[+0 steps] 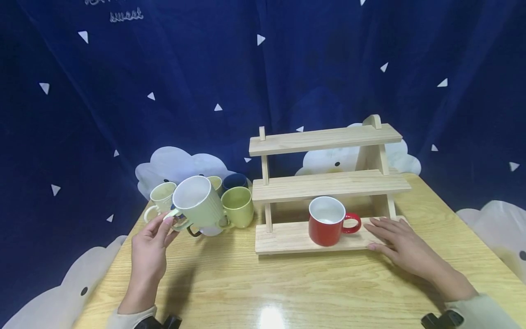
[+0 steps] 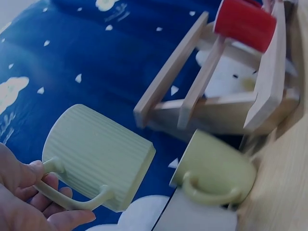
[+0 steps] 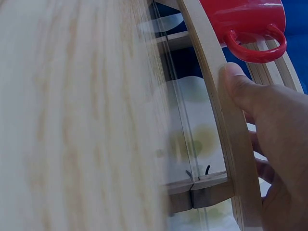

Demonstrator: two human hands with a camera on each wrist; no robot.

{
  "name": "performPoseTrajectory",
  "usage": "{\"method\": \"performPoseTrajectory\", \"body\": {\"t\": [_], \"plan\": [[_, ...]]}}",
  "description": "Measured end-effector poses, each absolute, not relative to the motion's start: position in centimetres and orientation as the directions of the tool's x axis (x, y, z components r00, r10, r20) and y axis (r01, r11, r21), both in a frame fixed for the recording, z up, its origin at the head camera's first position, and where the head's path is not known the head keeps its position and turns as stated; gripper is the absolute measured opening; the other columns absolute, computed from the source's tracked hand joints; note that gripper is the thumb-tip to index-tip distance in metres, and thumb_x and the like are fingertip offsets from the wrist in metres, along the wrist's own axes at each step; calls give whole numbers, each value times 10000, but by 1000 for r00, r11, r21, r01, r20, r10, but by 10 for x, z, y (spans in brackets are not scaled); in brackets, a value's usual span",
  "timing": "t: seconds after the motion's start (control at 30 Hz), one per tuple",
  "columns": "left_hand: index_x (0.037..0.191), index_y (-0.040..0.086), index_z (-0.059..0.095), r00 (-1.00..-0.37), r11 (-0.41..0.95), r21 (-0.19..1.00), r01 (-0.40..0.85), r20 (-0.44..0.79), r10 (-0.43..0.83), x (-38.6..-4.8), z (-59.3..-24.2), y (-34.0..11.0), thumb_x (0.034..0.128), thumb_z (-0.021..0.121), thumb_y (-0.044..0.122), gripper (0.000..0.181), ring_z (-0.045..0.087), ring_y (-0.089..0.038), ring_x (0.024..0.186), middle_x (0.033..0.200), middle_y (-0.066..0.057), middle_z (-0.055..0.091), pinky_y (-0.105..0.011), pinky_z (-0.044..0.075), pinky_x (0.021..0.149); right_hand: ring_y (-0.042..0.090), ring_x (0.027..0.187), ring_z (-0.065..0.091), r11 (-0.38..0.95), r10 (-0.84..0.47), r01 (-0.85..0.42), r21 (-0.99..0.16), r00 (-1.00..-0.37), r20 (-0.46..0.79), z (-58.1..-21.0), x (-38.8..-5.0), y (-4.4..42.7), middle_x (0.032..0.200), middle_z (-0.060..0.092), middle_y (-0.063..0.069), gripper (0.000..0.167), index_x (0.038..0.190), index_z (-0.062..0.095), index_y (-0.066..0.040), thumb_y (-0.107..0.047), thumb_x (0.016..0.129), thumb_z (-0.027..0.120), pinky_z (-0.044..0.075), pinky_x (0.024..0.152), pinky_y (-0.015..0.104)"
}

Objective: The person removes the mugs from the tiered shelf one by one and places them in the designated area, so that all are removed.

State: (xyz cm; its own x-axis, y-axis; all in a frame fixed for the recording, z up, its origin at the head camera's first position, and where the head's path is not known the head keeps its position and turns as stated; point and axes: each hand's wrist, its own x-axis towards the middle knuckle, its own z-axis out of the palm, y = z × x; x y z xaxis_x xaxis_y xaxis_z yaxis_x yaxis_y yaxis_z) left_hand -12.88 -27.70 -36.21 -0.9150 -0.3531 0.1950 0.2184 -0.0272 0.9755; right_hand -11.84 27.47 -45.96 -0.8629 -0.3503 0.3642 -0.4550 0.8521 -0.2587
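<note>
My left hand (image 1: pixel 149 249) pinches the handle of a pale green ribbed mug (image 1: pixel 199 205), holding it tilted above the table. The left wrist view shows the thumb and fingers around that handle, with the ribbed mug (image 2: pixel 96 156) clear of the table. On the lowest tier of a three-tier wooden rack (image 1: pixel 283 235) stands a red mug (image 1: pixel 324 228), white inside, its handle pointing right. My right hand (image 1: pixel 404 246) rests on the right end of that tier, fingers extended. In the right wrist view the thumb (image 3: pixel 236 72) touches the board's edge near the red handle.
Left of the rack, a yellow-green mug (image 1: pixel 240 210), a dark blue mug (image 1: pixel 235 180) and a cream mug (image 1: pixel 162 194) stand on the wooden table (image 1: pixel 246 288); others are partly hidden behind the held mug. A dark blue curtain (image 1: pixel 197 68) hangs behind.
</note>
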Motion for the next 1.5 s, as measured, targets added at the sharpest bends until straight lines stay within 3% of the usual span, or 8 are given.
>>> {"method": "performPoseTrajectory", "body": {"t": [0.23, 0.5, 0.93, 1.27, 1.5], "plan": [[1075, -15, 692, -869, -138, 953, 269, 178, -461, -130, -364, -304, 946, 632, 67, 164, 666, -117, 913, 896, -43, 703, -243, 563, 801, 439, 1267, 445, 852, -350, -458, -254, -859, 374, -461, -119, 275, 1354, 559, 180, 539, 1337, 607, -117, -401, 890, 708, 163, 1144, 607], [1078, -28, 701, -831, -159, 939, 304, 180, -527, -132, -372, -328, 924, 651, 42, 176, 667, -111, 879, 895, -41, 719, -220, 568, 764, 436, 1260, 453, 848, -353, -464, -255, -855, 380, -461, -119, 275, 1342, 569, 180, 540, 1329, 614, -114, -398, 881, 718, 171, 1135, 621], [1048, 47, 689, -831, -47, 986, 157, 106, -546, -137, -395, -346, 948, 631, 75, 119, 651, -49, 875, 850, 47, 700, -162, 557, 733, 440, 1257, 456, 849, -359, -470, -242, -848, 390, -459, -118, 274, 1337, 574, 179, 533, 1327, 616, -114, -389, 882, 719, 169, 1144, 603], [1234, -90, 581, -862, 77, 996, 37, 71, -502, -143, -415, -350, 980, 602, 157, 354, 608, -3, 910, 854, 125, 657, -143, 543, 762, 433, 1248, 464, 846, -364, -479, -234, -840, 401, -460, -118, 275, 1334, 576, 175, 532, 1324, 617, -115, -380, 876, 727, 170, 1146, 596], [1286, -89, 550, -873, 136, 991, -13, 55, -485, -148, -427, -350, 1001, 573, 206, 411, 591, 43, 912, 859, 184, 636, -134, 532, 786, 423, 1239, 477, 843, -368, -487, -227, -831, 417, -460, -118, 276, 1329, 580, 174, 527, 1318, 621, -110, -366, 872, 734, 181, 1148, 579]]}}
